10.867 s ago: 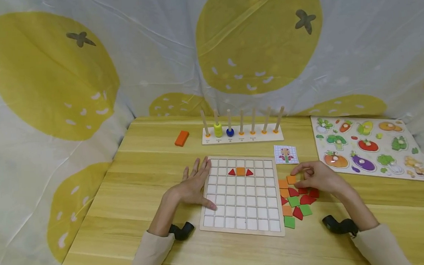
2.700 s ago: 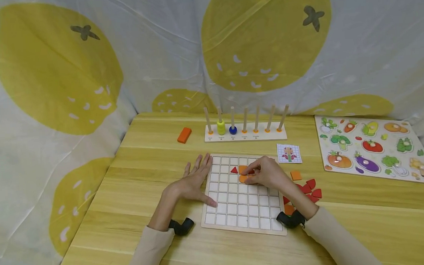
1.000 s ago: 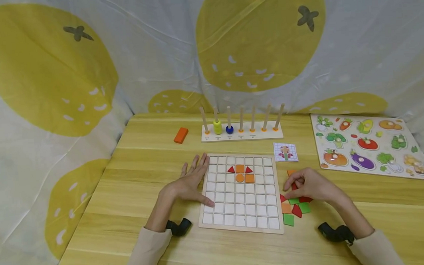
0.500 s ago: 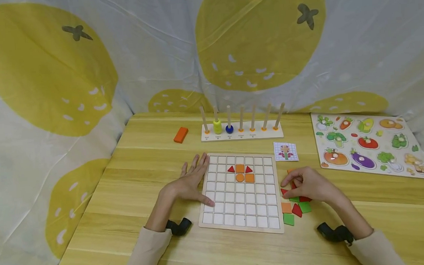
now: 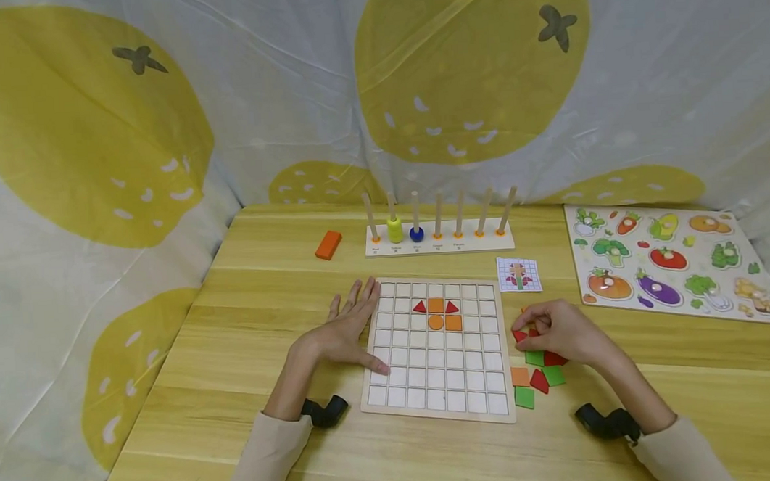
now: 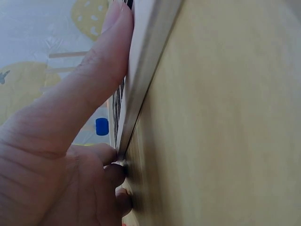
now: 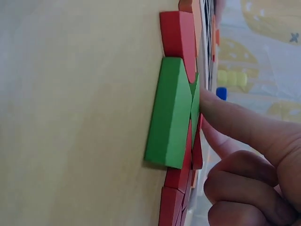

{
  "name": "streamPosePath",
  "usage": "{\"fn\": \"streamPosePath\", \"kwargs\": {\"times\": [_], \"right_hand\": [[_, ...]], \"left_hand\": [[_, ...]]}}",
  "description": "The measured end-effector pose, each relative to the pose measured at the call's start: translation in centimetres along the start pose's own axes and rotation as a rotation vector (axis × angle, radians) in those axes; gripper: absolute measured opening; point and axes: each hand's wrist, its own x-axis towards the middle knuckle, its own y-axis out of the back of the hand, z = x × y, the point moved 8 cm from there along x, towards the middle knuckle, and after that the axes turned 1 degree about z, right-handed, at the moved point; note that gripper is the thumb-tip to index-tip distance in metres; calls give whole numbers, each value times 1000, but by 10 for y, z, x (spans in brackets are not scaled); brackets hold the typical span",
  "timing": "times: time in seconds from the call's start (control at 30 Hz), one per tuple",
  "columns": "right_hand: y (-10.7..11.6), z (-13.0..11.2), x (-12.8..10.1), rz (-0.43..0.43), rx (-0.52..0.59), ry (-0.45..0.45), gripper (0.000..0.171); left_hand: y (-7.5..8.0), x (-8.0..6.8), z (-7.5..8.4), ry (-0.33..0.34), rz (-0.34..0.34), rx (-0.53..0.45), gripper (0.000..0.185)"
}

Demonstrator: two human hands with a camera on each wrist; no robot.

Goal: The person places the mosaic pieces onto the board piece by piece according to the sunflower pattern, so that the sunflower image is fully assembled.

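Reaching: my right hand [image 5: 562,331] sits over the loose tiles [image 5: 534,378] at 3 o'clock of the grid board [image 5: 436,405], fingers curled among the red pieces; the index tip touches a green tile [image 7: 171,113] in the wrist view. Whether a piece is actually pinched I cannot tell.
Bracing: my left hand [image 5: 344,333] lies flat at the board's 9 o'clock edge, fingers straight and spread, thumb [image 6: 89,89] along the rim, gripping nothing.
Done: five pieces sit in the board's upper rows, namely a red triangle [image 5: 420,308], an orange square [image 5: 435,305], a second red triangle [image 5: 452,307], and below them an orange round piece [image 5: 436,323] beside another orange square [image 5: 453,323].
Left: I judge the work early; most cells are bare, and green, red and orange tiles wait on the table [image 5: 249,393].
Pattern card [image 5: 519,275]: lies at 1 o'clock of the board; its picture is too small to read.
Hidden: my right palm covers several tiles, so their count and shapes are unclear. Both wrist views are edge-on and show little of the board face.
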Motion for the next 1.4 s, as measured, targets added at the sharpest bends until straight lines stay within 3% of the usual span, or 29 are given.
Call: {"fn": "streamPosePath", "kwargs": {"times": [0.23, 0.47, 0.67, 0.93, 1.4], "right_hand": [[2, -15, 2, 46, -8, 47, 19], [-25, -51, 14, -9, 41, 61, 19], [-49, -72, 26, -25, 3, 58, 19], [-55, -77, 31, -8, -48, 69, 19], [-54, -71, 37, -42, 28, 117, 11]], "left_hand": [[-1, -1, -1, 1, -1, 9, 140], [-1, -1, -2, -1, -2, -5, 140], [-1, 0, 2, -13, -2, -5, 139], [-2, 0, 0, -16, -8, -4, 140], [0, 0, 0, -9, -6, 3, 140]]}}
